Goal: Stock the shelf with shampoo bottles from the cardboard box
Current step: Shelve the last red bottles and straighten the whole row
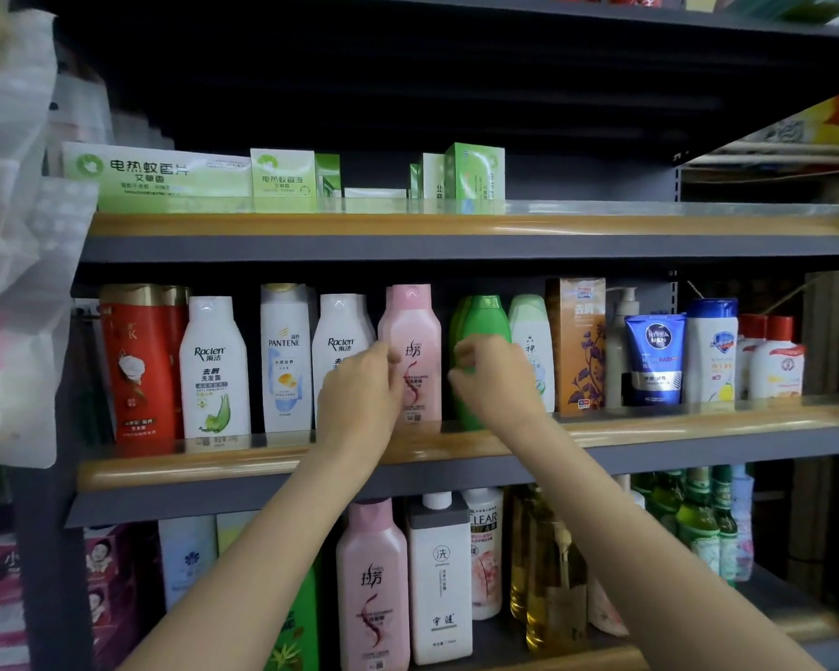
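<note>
The middle shelf [262,469] carries a row of upright shampoo bottles. My left hand [359,394] reaches in front of a white Raclen bottle [340,331], its fingers closed against the left side of a pink shampoo bottle [415,322]. My right hand [492,380] is curled around the front of a green shampoo bottle [485,317], just right of the pink one. Both bottles stand on the shelf with a narrow gap between them. The cardboard box is out of view.
Right of the green bottle stand a pale green bottle [531,341], an orange carton [577,341] and a blue Nivea tube [655,355]. Green boxes [282,179] sit on the shelf above, more bottles [374,573] on the shelf below. Plastic bags [11,186] hang at the left.
</note>
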